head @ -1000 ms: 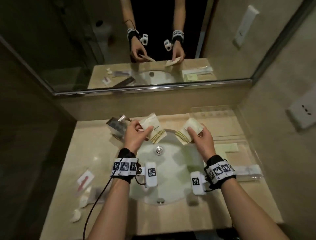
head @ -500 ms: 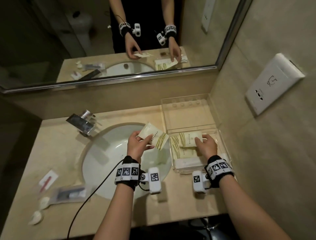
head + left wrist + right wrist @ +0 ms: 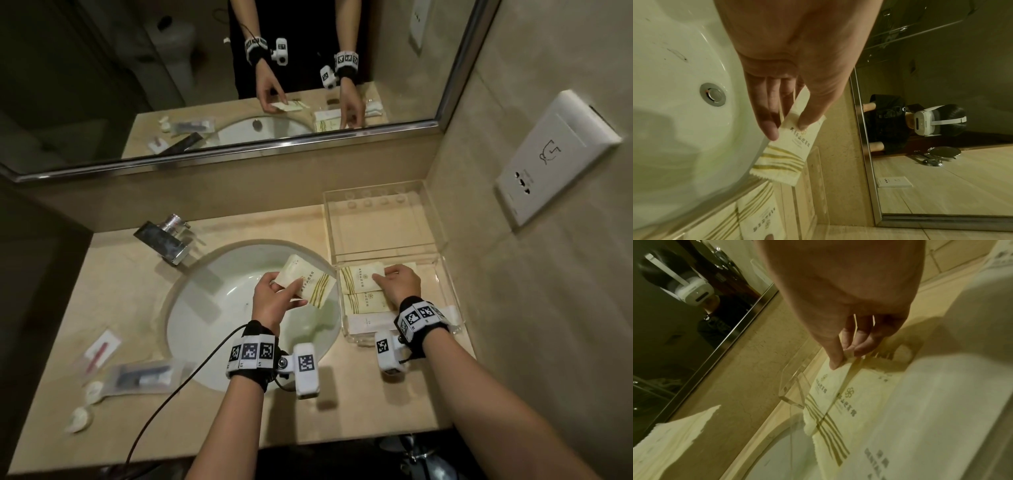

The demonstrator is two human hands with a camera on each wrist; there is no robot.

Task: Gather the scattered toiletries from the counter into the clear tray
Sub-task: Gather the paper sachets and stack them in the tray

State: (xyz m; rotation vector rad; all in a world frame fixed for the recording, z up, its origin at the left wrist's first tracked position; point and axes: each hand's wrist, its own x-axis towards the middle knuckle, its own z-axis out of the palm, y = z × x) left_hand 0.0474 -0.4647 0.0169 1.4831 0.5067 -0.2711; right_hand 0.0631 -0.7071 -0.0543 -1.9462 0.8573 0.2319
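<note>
Dropping sachets into the clear tray right now. My right hand has its grip pinched on the sachet in the tray, laid on another one. My left hand is clamped on a second sachet over the sink. Next I'd guess it crosses to the tray, then the leftover packets at the counter's left.

Beige worktop: clear tray right of sink; pouch, sachet, two caps far left.
</note>
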